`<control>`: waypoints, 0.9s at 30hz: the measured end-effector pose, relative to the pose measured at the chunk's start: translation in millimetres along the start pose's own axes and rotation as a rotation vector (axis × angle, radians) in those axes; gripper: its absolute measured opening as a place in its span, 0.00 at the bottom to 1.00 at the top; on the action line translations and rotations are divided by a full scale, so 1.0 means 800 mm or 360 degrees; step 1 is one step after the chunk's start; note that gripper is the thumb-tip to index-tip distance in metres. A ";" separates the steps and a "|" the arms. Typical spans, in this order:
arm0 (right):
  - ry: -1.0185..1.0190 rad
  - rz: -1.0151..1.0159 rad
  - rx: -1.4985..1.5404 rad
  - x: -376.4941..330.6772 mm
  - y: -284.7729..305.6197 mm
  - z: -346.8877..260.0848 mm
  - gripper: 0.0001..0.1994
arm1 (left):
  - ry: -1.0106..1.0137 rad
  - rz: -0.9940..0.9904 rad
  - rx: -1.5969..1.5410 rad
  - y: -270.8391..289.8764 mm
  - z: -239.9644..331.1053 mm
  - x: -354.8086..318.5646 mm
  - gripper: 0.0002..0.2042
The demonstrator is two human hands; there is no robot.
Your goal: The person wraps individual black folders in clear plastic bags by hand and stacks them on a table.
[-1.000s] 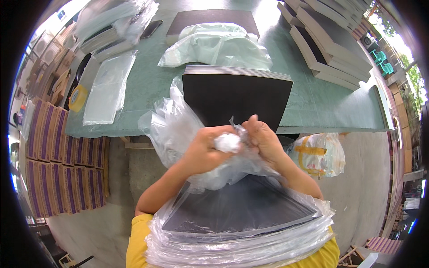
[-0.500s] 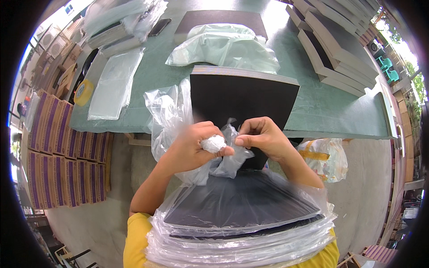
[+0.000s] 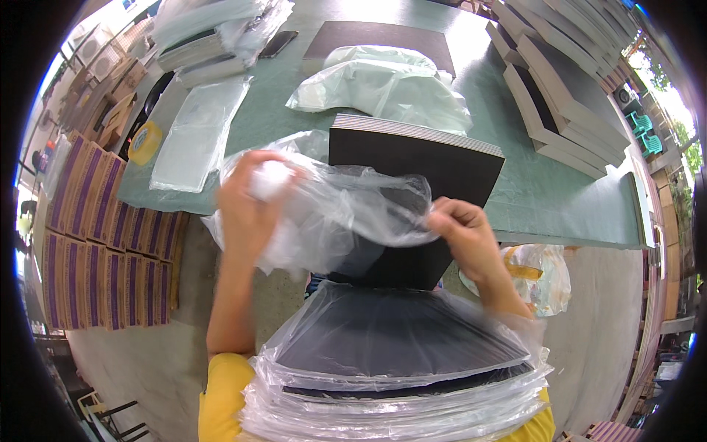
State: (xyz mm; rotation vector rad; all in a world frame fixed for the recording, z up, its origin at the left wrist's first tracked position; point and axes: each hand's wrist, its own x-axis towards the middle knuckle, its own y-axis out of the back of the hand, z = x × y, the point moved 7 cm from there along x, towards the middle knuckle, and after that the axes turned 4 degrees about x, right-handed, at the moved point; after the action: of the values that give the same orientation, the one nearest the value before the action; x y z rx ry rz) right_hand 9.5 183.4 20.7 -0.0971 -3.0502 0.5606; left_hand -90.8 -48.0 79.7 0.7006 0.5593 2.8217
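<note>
A clear plastic bag [image 3: 353,202] is stretched sideways between my two hands, its mouth partly spread. My left hand [image 3: 250,202], smeared by motion, is closed on the bag's bunched left part, with a whitish wad [image 3: 271,179] showing at the fingers. At the opposite end my right hand [image 3: 465,232] pinches the bag's edge between thumb and fingers. Behind the bag, a stack of black boards [image 3: 420,158] with pale layered edges leans at the table's near edge. Close to my chest lies a pile of black boards in clear plastic [image 3: 398,324].
On the green table [image 3: 560,214] are crumpled plastic [image 3: 390,85], flat clear bags [image 3: 199,132], yellow tape [image 3: 145,143] and a dark phone-like slab [image 3: 278,44]. Black-topped thick blocks [image 3: 567,103] are piled at right. Cartons [image 3: 96,280] stand left; a stuffed plastic bag [image 3: 541,276] sits below right.
My hands have moved apart, the left going left and up, the right slightly right and down. The crumpled plastic between them is now drawn out wide. The view has shifted slightly.
</note>
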 end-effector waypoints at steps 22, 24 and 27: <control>-0.0461 -0.1884 -0.0288 -0.017 -0.065 -0.060 0.15 | 0.0203 -0.1298 -0.0758 -0.050 0.041 -0.042 0.16; -0.0639 -0.1947 -0.0342 -0.040 -0.036 -0.085 0.16 | 0.0207 -0.1279 -0.0740 -0.063 0.039 -0.022 0.17; -0.0685 -0.2230 -0.1097 -0.058 -0.036 0.002 0.20 | 0.0030 -0.1505 -0.1253 -0.031 0.081 -0.034 0.14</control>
State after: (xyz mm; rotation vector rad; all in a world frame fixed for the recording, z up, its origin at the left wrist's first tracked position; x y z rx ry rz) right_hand 54.2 152.3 28.0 2.0529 -2.4931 -0.6079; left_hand -33.9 -12.1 111.9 0.1573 -0.2140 1.8855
